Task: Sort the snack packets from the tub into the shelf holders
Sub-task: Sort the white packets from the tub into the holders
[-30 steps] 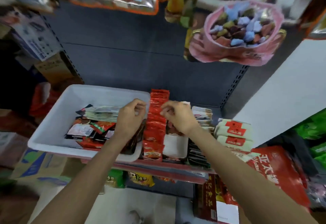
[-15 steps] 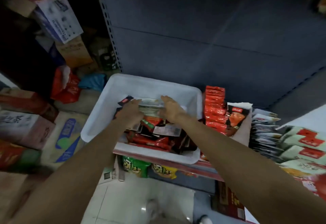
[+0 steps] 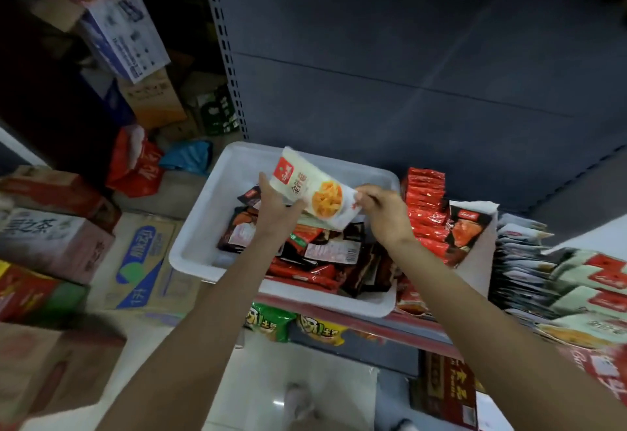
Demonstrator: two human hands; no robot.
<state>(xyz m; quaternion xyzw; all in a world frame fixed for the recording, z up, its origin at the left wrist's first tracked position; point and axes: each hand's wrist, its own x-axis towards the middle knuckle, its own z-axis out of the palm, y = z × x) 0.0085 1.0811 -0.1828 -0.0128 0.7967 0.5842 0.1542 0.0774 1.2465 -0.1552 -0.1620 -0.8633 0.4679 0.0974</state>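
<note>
**shelfnoob:** why's the white packet (image 3: 314,193) held up like that and not just dropped in a slot?

**binwrangler:** my guess is they're reading the front to decide which holder it belongs in. Left hand (image 3: 273,208) grips its left edge, fingers curled behind and thumb in front. Right hand (image 3: 383,213) pinches the lower right corner. So it's stretched flat between both hands, tilted, lifted clear above the pile in the tub (image 3: 217,227).

**shelfnoob:** and the tub's parked there because?

**binwrangler:** it sits on the shelf edge right beside the holders, so I'd say it's a short carry to the right. The red packets (image 3: 425,199) stand on edge in a tight row just right of the tub, then a white holder (image 3: 481,247) with a dark packet (image 3: 464,237) leaning in it, then more stacked rows farther right.

**shelfnoob:** what's the stuff like to handle?

**binwrangler:** the packet looks like thin glossy film, flat and floppy, with a red logo and a photo of something yellow on it. Probably slippery, hence two hands. The tub is smooth rigid white plastic with rounded corners, and the heap inside is mostly dark and red crinkly sachets lying every which way. Plenty left in there by the look of it.
</note>
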